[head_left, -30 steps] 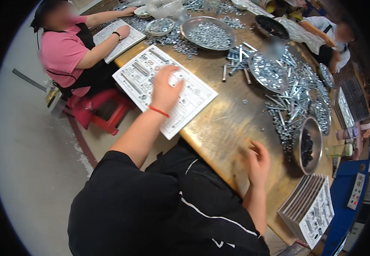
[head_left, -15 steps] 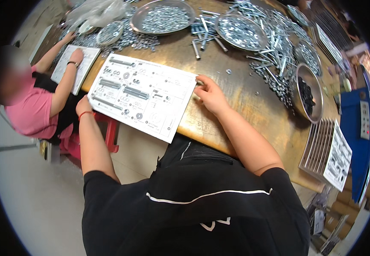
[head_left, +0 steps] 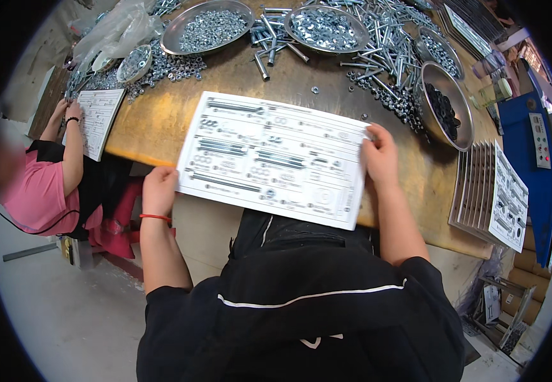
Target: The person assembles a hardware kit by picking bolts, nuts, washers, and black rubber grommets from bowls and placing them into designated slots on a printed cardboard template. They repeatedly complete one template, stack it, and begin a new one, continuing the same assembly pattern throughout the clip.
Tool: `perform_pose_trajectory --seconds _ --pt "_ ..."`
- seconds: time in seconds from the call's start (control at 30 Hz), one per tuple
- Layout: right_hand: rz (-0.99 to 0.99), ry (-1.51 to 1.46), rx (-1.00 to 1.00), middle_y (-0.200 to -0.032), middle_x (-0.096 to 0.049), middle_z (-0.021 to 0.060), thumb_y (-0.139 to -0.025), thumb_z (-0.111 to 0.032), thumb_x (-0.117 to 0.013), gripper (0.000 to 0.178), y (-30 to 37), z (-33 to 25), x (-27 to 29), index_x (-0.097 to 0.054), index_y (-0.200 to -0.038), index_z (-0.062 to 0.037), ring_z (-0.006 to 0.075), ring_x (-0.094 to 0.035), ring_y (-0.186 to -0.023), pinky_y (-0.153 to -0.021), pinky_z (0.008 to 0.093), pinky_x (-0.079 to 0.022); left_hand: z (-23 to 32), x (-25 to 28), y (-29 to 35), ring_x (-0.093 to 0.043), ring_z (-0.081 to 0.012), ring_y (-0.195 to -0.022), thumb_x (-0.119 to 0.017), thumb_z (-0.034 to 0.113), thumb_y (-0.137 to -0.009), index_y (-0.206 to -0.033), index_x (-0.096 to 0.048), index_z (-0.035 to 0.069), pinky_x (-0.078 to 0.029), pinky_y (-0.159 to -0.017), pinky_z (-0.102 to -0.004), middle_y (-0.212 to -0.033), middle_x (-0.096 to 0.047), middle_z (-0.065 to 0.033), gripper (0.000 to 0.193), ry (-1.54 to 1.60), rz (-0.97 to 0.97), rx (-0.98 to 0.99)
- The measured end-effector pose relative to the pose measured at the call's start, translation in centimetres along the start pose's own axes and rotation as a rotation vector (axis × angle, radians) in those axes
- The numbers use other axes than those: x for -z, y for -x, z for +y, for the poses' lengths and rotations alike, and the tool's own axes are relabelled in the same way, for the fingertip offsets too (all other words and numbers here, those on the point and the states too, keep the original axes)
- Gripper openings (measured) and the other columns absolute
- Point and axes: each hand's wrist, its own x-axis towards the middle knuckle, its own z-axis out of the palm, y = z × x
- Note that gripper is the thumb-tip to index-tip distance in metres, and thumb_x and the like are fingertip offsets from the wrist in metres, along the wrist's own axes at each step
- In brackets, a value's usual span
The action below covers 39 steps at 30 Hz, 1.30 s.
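A white hardware card, printed with lines and outlines, reaches over the front edge of the table towards me. Rows of bolts and smaller metal parts show on its face. My left hand, with a red band at the wrist, pinches the card's lower left side. At the opposite end, my right hand grips the upper right edge, its thumb side against the card. Beyond the card a single nut lies on the wooden table.
Metal bowls of nuts, washers and black parts stand among loose bolts. Upright cards are stacked at right, near a blue machine. A person in pink at left handles another card.
The hardware card has shifted right in view, and both hands with it. My right hand's fingers have closed on its edge. The other person's hands have moved to their card's far end.
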Motion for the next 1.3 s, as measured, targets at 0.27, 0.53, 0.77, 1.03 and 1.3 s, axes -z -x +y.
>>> perform_pose_trajectory --seconds 0.27,0.53,0.77,1.03,1.3 --pt "0.168 0.194 -0.112 -0.085 -0.062 0.004 -0.084 -0.005 -0.065 0.034 0.7 3.4 13.3 -0.062 -0.118 -0.0024 0.0101 -0.056 -0.068 -0.06 0.0256 -0.047 6.2 -9.1 3.6 -0.061 -0.0178 -0.061 -0.066 0.014 -0.086 -0.083 -0.062 0.0 -0.048 -0.058 -0.0321 -0.069 -0.064 -0.0104 0.015 -0.101 -0.482 -0.122" --pt "0.146 0.333 -0.287 -0.1 -0.063 0.0086 -0.087 -0.007 -0.063 0.037 3.3 4.4 20.5 -0.059 -0.123 -0.0057 0.0138 -0.058 -0.085 -0.074 0.0275 -0.049 10.5 -13.7 4.3 -0.065 -0.0248 -0.066 -0.069 0.023 -0.082 -0.08 -0.065 0.001 -0.051 -0.063 -0.0358 -0.069 -0.066 -0.0125 0.023 -0.219 -0.694 -0.152" --pt "0.319 -0.128 -0.193 -0.101 -0.064 0.0065 -0.094 -0.009 -0.058 0.024 6.7 8.1 21.4 -0.061 -0.116 0.0014 0.0126 -0.058 -0.089 -0.08 0.0264 -0.048 13.3 -16.4 -6.6 -0.067 -0.0313 -0.086 -0.067 0.046 -0.081 -0.094 -0.068 0.003 -0.052 -0.078 -0.0396 -0.091 -0.07 -0.0164 0.044 -0.145 -0.215 -0.185" --pt "0.352 -0.193 -0.236 -0.092 -0.065 0.0021 -0.094 -0.008 -0.06 0.012 6.5 9.3 22.1 -0.065 -0.102 -0.0017 0.0095 -0.058 -0.081 -0.074 0.0239 -0.048 16.6 -20.0 -16.5 -0.064 -0.0405 -0.098 -0.062 0.048 -0.078 -0.099 -0.07 0.002 -0.051 -0.085 -0.0469 -0.1 -0.068 -0.0243 0.051 -0.336 0.062 -0.181" --pt "0.425 -0.293 -0.223 -0.083 -0.064 0.0021 -0.091 -0.005 -0.06 0.009 6.2 4.0 20.4 -0.065 -0.097 0.0005 0.0091 -0.058 -0.074 -0.066 0.023 -0.047 16.6 -16.1 -10.7 -0.047 -0.0096 -0.058 -0.059 0.016 -0.087 -0.073 -0.06 0.001 -0.039 -0.053 -0.0276 -0.063 -0.053 0.0004 0.021 0.48 -0.076 -0.382"
